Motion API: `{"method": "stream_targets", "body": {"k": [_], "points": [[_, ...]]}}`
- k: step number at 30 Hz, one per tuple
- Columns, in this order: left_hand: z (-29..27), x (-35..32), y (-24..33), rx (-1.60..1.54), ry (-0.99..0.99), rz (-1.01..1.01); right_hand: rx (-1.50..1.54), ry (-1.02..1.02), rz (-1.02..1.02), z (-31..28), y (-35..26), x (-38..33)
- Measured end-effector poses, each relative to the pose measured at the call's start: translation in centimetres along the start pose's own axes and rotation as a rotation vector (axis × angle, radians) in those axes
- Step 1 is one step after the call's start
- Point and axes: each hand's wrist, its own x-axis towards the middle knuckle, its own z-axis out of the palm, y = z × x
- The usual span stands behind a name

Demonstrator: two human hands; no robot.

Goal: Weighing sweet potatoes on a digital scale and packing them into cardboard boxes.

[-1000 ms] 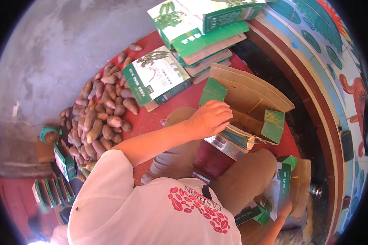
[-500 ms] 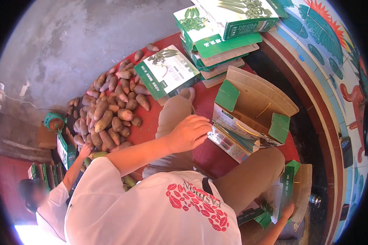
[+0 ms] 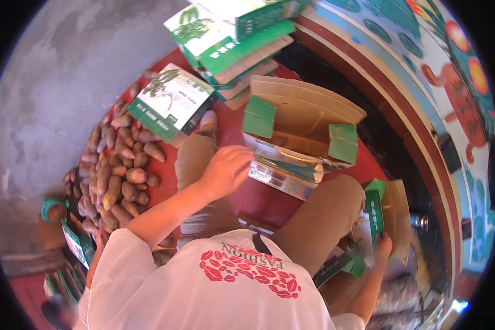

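head view: left hand (image 3: 225,169) rests curled on the near left edge of an open brown cardboard box with green flaps (image 3: 300,137), at centre on the red floor (image 3: 258,198). right hand (image 3: 382,247), near right, pinches a flat green-and-brown carton (image 3: 388,217). brown sweet potatoes (image 3: 115,170) lie heaped far left.

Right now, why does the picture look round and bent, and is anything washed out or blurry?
Head view: a fisheye lens bends the painted wall and leaves black corners; sunlight glares off the open carton's shiny edge beside the left hand; the lower-left corner is blurred and the lower-right overexposed.
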Motion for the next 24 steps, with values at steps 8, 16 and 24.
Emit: {"method": "stream_targets", "body": {"k": [8,16,24], "points": [[2.8,4.6,0.3,0.095,-0.170,-0.039,0.020,-0.104,0.159,-2.9,-5.2,-0.2],[8.3,7.3,-1.7,0.276,-0.454,-0.004,-0.023,-0.135,0.210,-2.9,-5.2,-0.3],[10.1,6.5,-3.4,0.488,-0.737,0.025,-0.136,-0.165,0.189,-10.5,-11.8,2.2]]}}
